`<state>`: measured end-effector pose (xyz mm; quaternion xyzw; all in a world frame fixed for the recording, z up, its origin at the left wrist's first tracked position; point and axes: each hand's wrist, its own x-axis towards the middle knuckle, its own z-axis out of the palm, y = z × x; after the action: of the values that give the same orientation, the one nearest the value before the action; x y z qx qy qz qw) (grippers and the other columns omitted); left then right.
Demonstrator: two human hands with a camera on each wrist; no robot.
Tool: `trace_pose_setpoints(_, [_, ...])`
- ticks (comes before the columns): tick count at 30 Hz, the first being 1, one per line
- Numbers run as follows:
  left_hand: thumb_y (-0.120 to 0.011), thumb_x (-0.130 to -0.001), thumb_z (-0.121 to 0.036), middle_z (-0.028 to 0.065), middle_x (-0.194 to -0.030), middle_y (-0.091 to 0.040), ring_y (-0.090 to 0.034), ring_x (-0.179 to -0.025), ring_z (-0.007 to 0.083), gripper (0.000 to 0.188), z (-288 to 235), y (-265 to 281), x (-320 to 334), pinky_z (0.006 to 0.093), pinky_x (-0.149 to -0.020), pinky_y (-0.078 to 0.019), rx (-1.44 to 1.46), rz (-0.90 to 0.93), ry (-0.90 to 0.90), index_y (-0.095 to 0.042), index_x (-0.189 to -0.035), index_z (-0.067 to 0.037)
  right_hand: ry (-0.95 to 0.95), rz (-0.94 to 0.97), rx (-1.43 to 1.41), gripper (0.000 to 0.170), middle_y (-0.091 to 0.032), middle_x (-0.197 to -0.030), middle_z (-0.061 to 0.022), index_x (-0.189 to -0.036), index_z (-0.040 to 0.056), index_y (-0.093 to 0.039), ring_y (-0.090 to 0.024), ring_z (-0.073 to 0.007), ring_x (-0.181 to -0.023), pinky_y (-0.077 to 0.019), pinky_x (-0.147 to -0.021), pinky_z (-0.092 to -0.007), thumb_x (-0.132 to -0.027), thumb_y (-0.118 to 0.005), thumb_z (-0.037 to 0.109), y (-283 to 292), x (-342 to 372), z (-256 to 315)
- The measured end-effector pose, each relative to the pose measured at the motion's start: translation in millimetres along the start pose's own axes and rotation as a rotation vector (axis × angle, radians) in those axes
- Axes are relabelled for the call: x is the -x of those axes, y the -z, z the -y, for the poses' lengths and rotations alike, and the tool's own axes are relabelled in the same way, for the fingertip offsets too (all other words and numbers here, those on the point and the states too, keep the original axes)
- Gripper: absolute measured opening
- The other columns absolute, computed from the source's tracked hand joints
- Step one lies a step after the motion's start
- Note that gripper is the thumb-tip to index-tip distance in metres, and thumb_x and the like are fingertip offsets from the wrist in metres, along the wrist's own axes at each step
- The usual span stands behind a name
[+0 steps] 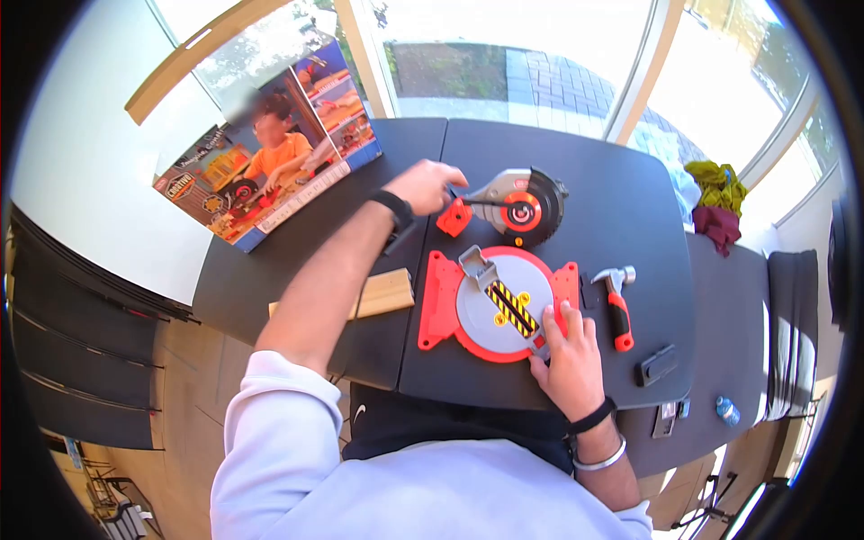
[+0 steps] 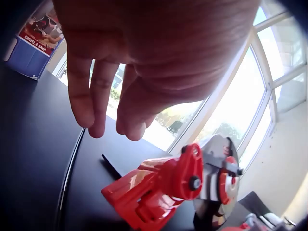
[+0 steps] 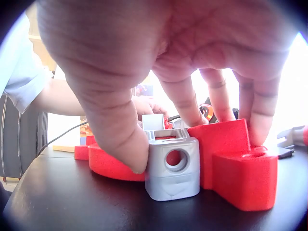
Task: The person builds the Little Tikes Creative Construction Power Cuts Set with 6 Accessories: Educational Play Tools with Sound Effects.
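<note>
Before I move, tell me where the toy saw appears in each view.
Head: the toy saw is slightly right of centre, above the middle, beyond the round base.
Left wrist: the toy saw is low and right of centre, below the left hand.
Right wrist: only a small orange-and-black part of the toy saw shows, behind the right hand.
Shared landmark: the dark table, visible in all three.

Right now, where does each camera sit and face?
Head: on the head, facing forward and down at the round base, both arms showing.
Left wrist: worn there, facing past the left hand to the toy saw.
Right wrist: worn there, facing past the right hand to the base.
Head and left wrist both show the saw.
</note>
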<state>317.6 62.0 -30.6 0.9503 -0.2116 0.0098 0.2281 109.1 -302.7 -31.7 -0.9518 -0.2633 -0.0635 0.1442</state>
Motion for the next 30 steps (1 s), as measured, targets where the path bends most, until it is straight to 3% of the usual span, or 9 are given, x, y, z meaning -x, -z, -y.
trace_pose_setpoints(10, [-0.076,-0.088,-0.003,0.0163,-0.108,-0.081,-0.076,-0.105,0.0371,0.021,11.2,-12.7,-11.2,0.0477,-0.094,-0.0601,-0.21,0.069,0.017,-0.079,-0.109,-0.006,-0.014,0.004,-0.001,0.074,-0.057,-0.146,-0.024,-0.146,-0.0018,-0.064,-0.059,-0.0372,-0.115,-0.0536,-0.103,-0.0444,-0.078,-0.09,0.013,-3.2,-0.9,-1.4])
trace_pose_setpoints(14, [-0.075,-0.092,-0.005,0.0154,-0.099,-0.081,-0.077,-0.096,0.0371,0.022,28.6,-5.9,7.5,0.048,-0.088,-0.0606,-0.117,-0.045,0.1,-0.077,-0.115,-0.007,-0.03,0.018,-0.024,0.074,-0.057,-0.146,-0.0237,-0.145,-0.0019,-0.065,-0.059,-0.0374,-0.115,-0.0537,-0.104,-0.0449,-0.077,-0.09,0.012,-1.7,-0.6,0.0])
trace_pose_setpoints(16, [-0.075,-0.095,-0.006,0.016,-0.091,-0.08,-0.077,-0.087,0.0371,0.033,32.6,5.4,20.4,0.0467,-0.085,-0.0609,-0.036,-0.173,0.099,-0.072,-0.127,-0.008,-0.031,-0.004,-0.019,0.075,-0.057,-0.147,-0.0235,-0.145,-0.0016,-0.065,-0.059,-0.0379,-0.116,-0.0536,-0.105,-0.0457,-0.077,-0.091,0.012,-3.0,-0.3,-0.6])
trace_pose_setpoints(17, [-0.073,-0.095,-0.003,0.0143,-0.092,-0.078,-0.079,-0.083,0.0298,0.041,31.3,10.9,26.1,0.0411,-0.08,-0.0613,0.026,-0.218,0.075,-0.068,-0.135,-0.008,-0.038,-0.006,-0.02,0.074,-0.056,-0.147,-0.0235,-0.145,-0.0014,-0.065,-0.059,-0.0385,-0.117,-0.0537,-0.105,-0.0463,-0.076,-0.09,0.011,-3.7,0.0,-0.1])
trace_pose_setpoints(18, [-0.073,-0.095,-0.003,0.0143,-0.092,-0.078,-0.079,-0.083,0.0298,0.041,29.0,13.8,35.0,0.0411,-0.08,-0.0613,0.026,-0.214,0.084,-0.068,-0.135,-0.008,-0.034,0.002,-0.026,0.074,-0.056,-0.147,-0.0235,-0.145,-0.0014,-0.065,-0.059,-0.0385,-0.117,-0.0537,-0.105,-0.0463,-0.076,-0.09,0.011,-4.6,0.7,-0.4])
trace_pose_setpoints(21, [-0.067,-0.096,0.004,0.0061,-0.098,-0.072,-0.077,-0.084,0.0124,0.04,-11.2,42.9,63.0,0.0296,-0.075,-0.0609,0.229,-0.278,0.109,-0.069,-0.135,-0.005,-0.031,-0.021,-0.033,0.075,-0.056,-0.147,-0.0237,-0.144,-0.0019,-0.065,-0.059,-0.0393,-0.118,-0.054,-0.106,-0.0467,-0.074,-0.089,0.009,-4.1,0.2,-0.5])
trace_pose_setpoints(22, [-0.067,-0.096,0.004,0.0061,-0.098,-0.072,-0.077,-0.084,0.0124,0.04,-16.1,44.7,73.8,0.0296,-0.075,-0.0609,0.235,-0.267,0.115,-0.069,-0.135,-0.005,-0.038,-0.009,-0.037,0.075,-0.056,-0.147,-0.0237,-0.144,-0.0019,-0.065,-0.059,-0.0393,-0.118,-0.054,-0.106,-0.0467,-0.074,-0.089,0.009,-3.0,0.3,-0.1])
trace_pose_setpoints(26, [-0.074,-0.096,0.006,0.0035,-0.102,-0.073,-0.075,-0.093,0.0092,0.015,-60.7,48.5,113.4,0.0253,-0.081,-0.0623,0.562,-0.242,0.183,-0.068,-0.108,-0.001,-0.033,-0.012,-0.036,0.075,-0.058,-0.145,-0.0235,-0.144,-0.0024,-0.065,-0.059,-0.0393,-0.118,-0.0535,-0.106,-0.0452,-0.073,-0.089,0.007,-0.1,-1.6,1.5])
trace_pose_setpoints(30, [-0.084,-0.094,0.003,0.0053,-0.097,-0.076,-0.072,-0.087,0.0082,0.017,-95.9,15.4,135.8,0.0243,-0.078,-0.0594,0.649,-0.228,0.1,-0.068,-0.094,-0.001,-0.051,-0.014,-0.014,0.077,-0.057,-0.145,-0.0229,-0.145,-0.003,-0.064,-0.059,-0.0381,-0.116,-0.053,-0.105,-0.0437,-0.073,-0.09,0.008,-2.9,-0.2,0.9])
